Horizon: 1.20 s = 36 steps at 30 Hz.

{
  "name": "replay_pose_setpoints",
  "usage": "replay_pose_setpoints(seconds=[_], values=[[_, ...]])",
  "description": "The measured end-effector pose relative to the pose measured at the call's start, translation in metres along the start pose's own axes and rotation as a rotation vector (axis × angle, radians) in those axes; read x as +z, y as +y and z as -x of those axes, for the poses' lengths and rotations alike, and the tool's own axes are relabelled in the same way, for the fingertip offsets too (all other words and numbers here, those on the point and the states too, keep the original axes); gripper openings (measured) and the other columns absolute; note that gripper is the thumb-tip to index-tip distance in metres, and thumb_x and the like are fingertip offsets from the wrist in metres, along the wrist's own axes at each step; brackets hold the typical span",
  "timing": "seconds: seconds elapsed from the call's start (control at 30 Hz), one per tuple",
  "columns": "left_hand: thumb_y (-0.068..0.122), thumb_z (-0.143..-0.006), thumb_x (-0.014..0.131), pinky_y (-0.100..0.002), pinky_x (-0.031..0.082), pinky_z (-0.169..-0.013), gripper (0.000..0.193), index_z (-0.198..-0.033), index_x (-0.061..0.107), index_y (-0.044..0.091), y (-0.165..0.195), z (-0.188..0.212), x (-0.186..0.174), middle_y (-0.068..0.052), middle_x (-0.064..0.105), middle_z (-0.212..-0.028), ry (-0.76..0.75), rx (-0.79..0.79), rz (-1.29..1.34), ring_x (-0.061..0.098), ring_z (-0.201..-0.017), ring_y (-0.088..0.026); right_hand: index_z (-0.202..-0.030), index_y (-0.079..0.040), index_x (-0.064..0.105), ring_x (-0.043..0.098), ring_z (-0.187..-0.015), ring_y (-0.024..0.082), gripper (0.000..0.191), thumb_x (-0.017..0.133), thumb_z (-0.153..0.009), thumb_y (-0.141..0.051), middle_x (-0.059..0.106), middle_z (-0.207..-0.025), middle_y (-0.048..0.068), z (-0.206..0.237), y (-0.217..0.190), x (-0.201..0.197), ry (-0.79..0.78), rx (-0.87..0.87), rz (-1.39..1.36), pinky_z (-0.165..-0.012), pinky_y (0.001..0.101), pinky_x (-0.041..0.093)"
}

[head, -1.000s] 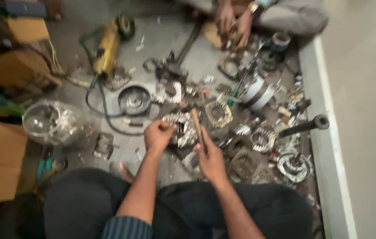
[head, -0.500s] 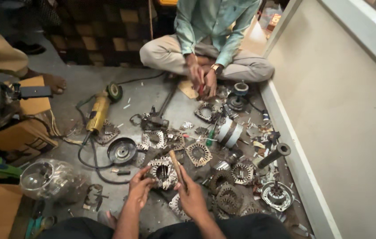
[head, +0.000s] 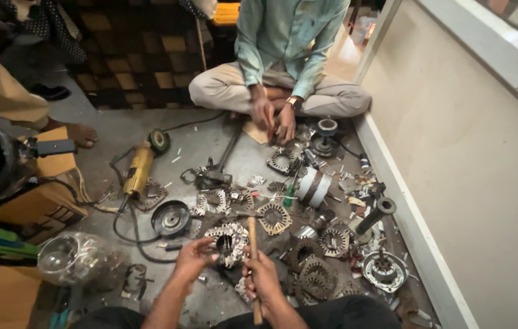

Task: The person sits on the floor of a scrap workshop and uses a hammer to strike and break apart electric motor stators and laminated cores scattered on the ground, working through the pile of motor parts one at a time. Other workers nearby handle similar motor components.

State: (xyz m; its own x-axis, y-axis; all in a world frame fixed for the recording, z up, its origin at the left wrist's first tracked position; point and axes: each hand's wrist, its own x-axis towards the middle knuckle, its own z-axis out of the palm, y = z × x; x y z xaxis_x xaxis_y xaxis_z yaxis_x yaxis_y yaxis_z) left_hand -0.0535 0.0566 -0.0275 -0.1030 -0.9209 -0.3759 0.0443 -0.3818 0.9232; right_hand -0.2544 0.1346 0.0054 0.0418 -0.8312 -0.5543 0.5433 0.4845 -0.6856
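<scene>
Both our hands sit low in the frame, just left of centre: the left hand (head: 193, 259) cups the edge of a round metal stator (head: 228, 244), fingers curled on its rim, and the right hand (head: 263, 277) is closed round a wooden handle (head: 253, 268) that runs up over the stator — its working end we cannot make out. We judge the work mid-way: the stator looks battered but whole, resting on the floor (head: 88, 152) between our knees. To its right lie many similar cores (head: 317, 268), some stripped, so a fair share seems done — how many remain we cannot tell. Left of centre a yellow grinder (head: 139, 170) lies with its cord, and at the top of the frame another person (head: 283, 55) sits cross-legged, hands together over small parts.
</scene>
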Motion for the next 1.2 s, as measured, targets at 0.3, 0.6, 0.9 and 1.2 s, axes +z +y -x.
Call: replay_pose_setpoints(seconds=[0.3, 0.6, 0.9, 1.2], values=[[0.001, -0.075, 0.085, -0.032, 0.057, -0.085, 0.039, -0.112, 0.075, 0.002, 0.001, -0.019, -0.027, -0.009, 0.078, -0.107, 0.143, 0.125, -0.197, 0.071, -0.095, -0.018, -0.137, -0.011, 0.058, 0.040, -0.040, 0.009, 0.042, 0.055, -0.094, -0.013, 0.052, -0.070, 0.003, -0.010, 0.015, -0.004, 0.017, -0.006, 0.069, -0.032, 0.0272, 0.031], [-0.001, -0.078, 0.082, -0.029, 0.058, -0.080, 0.041, -0.116, 0.069, 0.006, -0.007, -0.025, -0.012, -0.007, 0.076, -0.101, 0.177, 0.140, -0.082, 0.071, -0.090, -0.016, -0.134, -0.012, 0.058, 0.039, -0.039, 0.008, 0.039, 0.055, -0.096, -0.014, 0.052, -0.071, 0.003, -0.002, 0.014, 0.011, 0.030, 0.017, 0.151, -0.032, 0.0265, 0.031], [-0.005, -0.081, 0.078, -0.027, 0.058, -0.076, 0.031, -0.109, 0.072, 0.005, 0.000, -0.021, -0.018, -0.006, 0.078, -0.096, 0.312, 0.171, -0.104, 0.072, -0.085, -0.012, -0.136, -0.009, 0.057, 0.040, -0.036, 0.007, 0.040, 0.056, -0.097, -0.014, 0.057, -0.071, 0.003, 0.011, 0.012, 0.023, -0.017, -0.050, 0.304, -0.032, 0.0264, 0.032], [-0.005, -0.078, 0.080, -0.027, 0.057, -0.076, 0.030, -0.105, 0.072, 0.005, -0.003, -0.024, -0.015, -0.006, 0.078, -0.093, 0.273, 0.179, -0.147, 0.072, -0.083, -0.012, -0.136, -0.011, 0.058, 0.040, -0.036, 0.007, 0.040, 0.058, -0.096, -0.015, 0.057, -0.071, 0.003, 0.015, 0.012, 0.021, 0.008, -0.076, 0.354, -0.032, 0.0260, 0.031]])
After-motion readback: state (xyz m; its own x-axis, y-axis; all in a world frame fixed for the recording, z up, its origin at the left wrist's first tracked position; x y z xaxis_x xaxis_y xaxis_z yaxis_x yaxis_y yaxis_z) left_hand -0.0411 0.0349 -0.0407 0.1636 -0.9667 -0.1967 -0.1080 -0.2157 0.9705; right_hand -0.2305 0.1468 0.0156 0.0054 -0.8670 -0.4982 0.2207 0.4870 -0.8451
